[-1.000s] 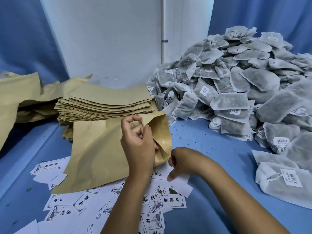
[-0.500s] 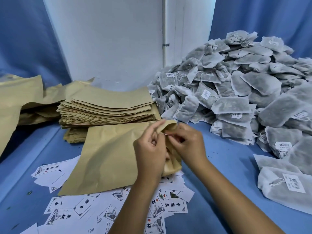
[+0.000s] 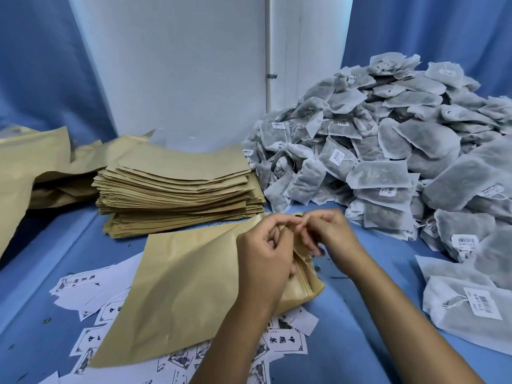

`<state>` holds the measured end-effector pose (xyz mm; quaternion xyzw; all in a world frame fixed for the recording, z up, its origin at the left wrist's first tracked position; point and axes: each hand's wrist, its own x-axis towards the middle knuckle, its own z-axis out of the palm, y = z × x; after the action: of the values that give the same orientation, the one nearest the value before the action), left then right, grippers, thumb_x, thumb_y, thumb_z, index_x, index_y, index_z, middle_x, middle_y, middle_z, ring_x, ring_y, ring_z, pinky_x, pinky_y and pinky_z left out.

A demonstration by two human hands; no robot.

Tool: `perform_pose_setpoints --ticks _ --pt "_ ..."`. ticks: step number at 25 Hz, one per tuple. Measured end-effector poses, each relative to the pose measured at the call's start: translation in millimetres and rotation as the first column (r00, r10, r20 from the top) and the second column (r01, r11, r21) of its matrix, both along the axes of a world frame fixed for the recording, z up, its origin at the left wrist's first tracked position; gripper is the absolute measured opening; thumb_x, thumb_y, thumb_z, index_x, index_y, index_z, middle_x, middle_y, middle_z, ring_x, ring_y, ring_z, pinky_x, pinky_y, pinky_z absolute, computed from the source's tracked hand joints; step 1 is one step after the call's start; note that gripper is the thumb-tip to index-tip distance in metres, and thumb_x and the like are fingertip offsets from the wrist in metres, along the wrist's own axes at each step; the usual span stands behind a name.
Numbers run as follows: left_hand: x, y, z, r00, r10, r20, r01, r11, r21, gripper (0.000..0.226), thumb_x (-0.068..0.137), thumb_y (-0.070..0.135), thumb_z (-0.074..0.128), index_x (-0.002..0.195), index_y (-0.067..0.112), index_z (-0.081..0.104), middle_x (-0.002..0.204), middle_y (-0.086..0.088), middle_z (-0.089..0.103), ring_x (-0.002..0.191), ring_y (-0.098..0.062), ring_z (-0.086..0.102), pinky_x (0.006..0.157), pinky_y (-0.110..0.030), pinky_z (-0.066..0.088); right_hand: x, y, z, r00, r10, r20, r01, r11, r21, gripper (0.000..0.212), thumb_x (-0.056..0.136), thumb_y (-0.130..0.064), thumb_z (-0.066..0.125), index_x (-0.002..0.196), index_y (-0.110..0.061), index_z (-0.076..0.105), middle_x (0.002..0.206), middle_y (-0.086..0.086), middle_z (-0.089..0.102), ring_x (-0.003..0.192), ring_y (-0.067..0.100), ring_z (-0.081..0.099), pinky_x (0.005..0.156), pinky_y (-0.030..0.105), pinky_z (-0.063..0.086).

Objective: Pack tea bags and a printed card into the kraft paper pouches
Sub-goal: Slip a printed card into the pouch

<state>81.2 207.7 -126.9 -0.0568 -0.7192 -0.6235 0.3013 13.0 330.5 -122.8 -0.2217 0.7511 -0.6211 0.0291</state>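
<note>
Opening a kraft pouch [image 3: 177,286]: left hand [image 3: 266,261] and right hand [image 3: 329,234] pinch its mouth just in front of the pouch stack [image 3: 177,189]. Uneven pulling could tear the rim; tea bags [image 3: 388,151] lie beside the stack, cards [image 3: 285,340] beneath the pouch.

Matt brown kraft paper on the pouch [image 3: 180,286], lightly creased, and the same on the pouch stack [image 3: 177,187]. Tea bags [image 3: 388,151]: soft grey fibrous mesh, white paper tags. Printed cards [image 3: 285,342] are smooth white paper. Worktop [image 3: 360,328] smooth, matt blue.
</note>
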Motion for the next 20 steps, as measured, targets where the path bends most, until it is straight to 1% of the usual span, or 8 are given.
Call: perform_pose_setpoints --ticks 3,5,7,10,12,15,17,20 --pt "-1 -2 1 0.985 0.144 -0.094 -0.156 0.977 -0.144 0.027 0.081 0.008 0.053 0.079 0.027 0.072 0.048 -0.002 0.041 0.042 -0.012 0.039 0.047 -0.021 0.033 -17 17 -6 0.982 -0.186 0.022 0.185 0.981 0.055 0.022 0.089 -0.001 0.048 0.086 -0.015 0.066 0.073 0.001 0.063 0.057 0.009 0.053 0.048 0.022 0.039" --pt "2 0 4 0.951 0.22 -0.218 -0.283 0.901 -0.328 0.026 0.075 0.014 0.05 0.076 0.029 0.072 0.05 0.006 0.042 0.051 -0.009 0.041 0.057 -0.021 0.036 -13 6 -15 0.989 0.071 0.133 -0.085 0.991 0.107 0.014 0.089 -0.008 0.058 0.096 -0.019 0.064 0.088 -0.005 0.066 0.077 0.006 0.06 0.062 0.019 0.047" --pt "2 1 5 0.919 0.235 -0.318 -0.365 0.812 -0.455 0.028 0.073 0.02 0.048 0.083 0.026 0.074 0.063 0.014 0.043 0.066 -0.012 0.044 0.074 -0.027 0.039 -8 -7 -25 0.959 0.198 0.204 -0.21 0.977 0.04 0.017 0.085 -0.009 0.059 0.078 -0.022 0.069 0.074 -0.006 0.067 0.068 0.004 0.061 0.058 0.015 0.046" --pt "-3 4 2 0.946 0.311 -0.089 -0.292 0.704 -0.648 0.062 0.077 0.041 0.043 0.136 0.024 0.05 0.118 0.0 0.047 0.114 -0.018 0.04 0.103 -0.037 0.036 -10 -15 -27 0.908 0.104 0.406 -0.028 0.982 -0.189 0.025 0.095 -0.016 0.049 0.082 -0.008 0.069 0.073 0.006 0.066 0.059 0.01 0.064 0.05 0.019 0.047" --pt "-4 9 -7 0.925 0.361 0.12 -0.113 0.562 -0.82 0.082 0.083 0.053 0.037 0.153 0.018 0.01 0.157 -0.006 0.01 0.145 -0.02 0.005 0.12 -0.04 0.004 -18 -9 -26 0.786 0.187 0.59 0.043 0.934 -0.354 0.055 0.1 -0.043 0.034 0.088 -0.006 0.072 0.081 0.012 0.07 0.068 0.018 0.069 0.056 0.022 0.052" --pt "3 31 -25 0.89 0.384 0.248 0.112 0.342 -0.933 0.092 0.086 0.049 0.04 0.149 0.003 -0.009 0.158 -0.018 -0.012 0.145 -0.028 -0.018 0.11 -0.042 -0.023 -21 -5 -31 0.715 0.262 0.648 -0.005 0.929 -0.37 0.065 0.097 -0.054 0.034 0.093 -0.003 0.074 0.093 0.016 0.07 0.091 0.028 0.066 0.081 0.034 0.052" --pt "9 45 -30 0.878 0.42 0.228 0.136 0.237 -0.962 0.089 0.085 0.036 0.045 0.148 -0.004 -0.004 0.155 -0.027 -0.01 0.144 -0.037 -0.016 0.108 -0.044 -0.025 -20 -2 -28 0.762 0.232 0.604 0.011 0.929 -0.371 0.037 0.097 -0.026 0.049 0.078 -0.005 0.073 0.082 0.012 0.07 0.081 0.023 0.068 0.075 0.031 0.055" --pt "13 45 -23 0.906 0.423 0.016 -0.097 0.245 -0.965 0.064 0.078 0.025 0.048 0.139 0.006 0.046 0.149 -0.022 0.034 0.141 -0.032 0.029 0.116 -0.048 0.014 -23 5 -19 0.802 0.297 0.519 0.055 0.828 -0.559 0.021 0.09 -0.013 0.053 0.088 0.0 0.069 0.086 0.017 0.071 0.082 0.023 0.07 0.075 0.031 0.058"
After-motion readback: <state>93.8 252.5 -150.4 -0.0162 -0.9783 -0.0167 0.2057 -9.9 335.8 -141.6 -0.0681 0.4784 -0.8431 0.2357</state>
